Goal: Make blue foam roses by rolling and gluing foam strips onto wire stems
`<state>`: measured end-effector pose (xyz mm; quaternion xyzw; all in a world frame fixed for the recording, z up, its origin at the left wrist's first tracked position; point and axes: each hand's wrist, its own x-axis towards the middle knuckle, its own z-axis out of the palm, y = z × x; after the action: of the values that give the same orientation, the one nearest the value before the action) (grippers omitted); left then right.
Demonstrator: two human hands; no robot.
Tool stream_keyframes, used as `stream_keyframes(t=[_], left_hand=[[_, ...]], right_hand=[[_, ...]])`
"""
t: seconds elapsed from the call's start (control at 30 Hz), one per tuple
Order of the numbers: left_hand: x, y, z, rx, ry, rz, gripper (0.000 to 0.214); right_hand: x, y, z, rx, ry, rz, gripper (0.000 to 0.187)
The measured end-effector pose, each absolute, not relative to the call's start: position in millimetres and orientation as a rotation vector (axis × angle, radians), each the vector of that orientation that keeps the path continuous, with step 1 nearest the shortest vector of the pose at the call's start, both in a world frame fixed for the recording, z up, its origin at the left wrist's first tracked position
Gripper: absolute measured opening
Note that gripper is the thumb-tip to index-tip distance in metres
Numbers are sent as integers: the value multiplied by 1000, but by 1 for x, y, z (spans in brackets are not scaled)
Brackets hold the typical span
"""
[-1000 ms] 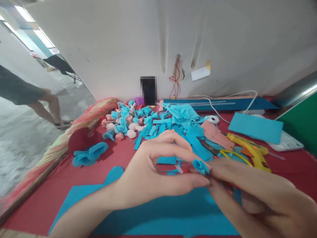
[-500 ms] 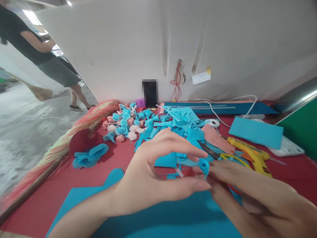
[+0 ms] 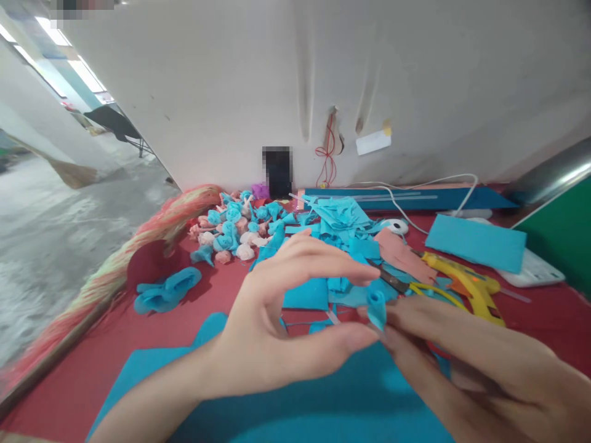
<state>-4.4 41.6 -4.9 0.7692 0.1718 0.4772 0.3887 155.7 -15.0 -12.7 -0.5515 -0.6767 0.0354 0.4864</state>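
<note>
Many blue scraps (image 3: 344,216) litter the red table (image 3: 83,357) between held roll (image 3: 377,306) and wall (image 3: 231,92).

Rolled foam piece (image 3: 377,306): turquoise. Desk (image 3: 106,344): red covering. Foam sheet (image 3: 295,406): turquoise. Glue gun (image 3: 466,286): yellow, orange trigger. Finished rosettes (image 3: 231,231): turquoise and pale pink.

- a red cloth (image 3: 83,375) covered the worktop.
- a heap of small blue and pink rolled flowers (image 3: 231,231) lay near the far edge, with loose blue scraps (image 3: 341,218) just beside it.
- a yellow glue gun (image 3: 466,286) and scissors (image 3: 392,280) lay toward the right edge.
- a folded blue sheet (image 3: 475,243) sat near the far right corner.
- a large blue sheet (image 3: 300,412) lay at the near edge.
</note>
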Motion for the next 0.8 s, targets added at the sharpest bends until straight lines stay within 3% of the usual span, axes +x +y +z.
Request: stream_keyframes(t=[0.23,0.47,0.57,0.8], left_hand=[[-10,41,3,2117,441,1133,39],[-9,43,3,2043,541,1023,20],[-10,41,6,1969,662,960,14],[-12,41,14,1872,681,868,23]], right_hand=[[159,-11,-9,-1337,-1650,133,21],[170,-13,-7,-1179,-1850,307,10],[169,-12,-7,-1169,-1845,233,14],[171,-12,-11,-1184,-1819,139,20]])
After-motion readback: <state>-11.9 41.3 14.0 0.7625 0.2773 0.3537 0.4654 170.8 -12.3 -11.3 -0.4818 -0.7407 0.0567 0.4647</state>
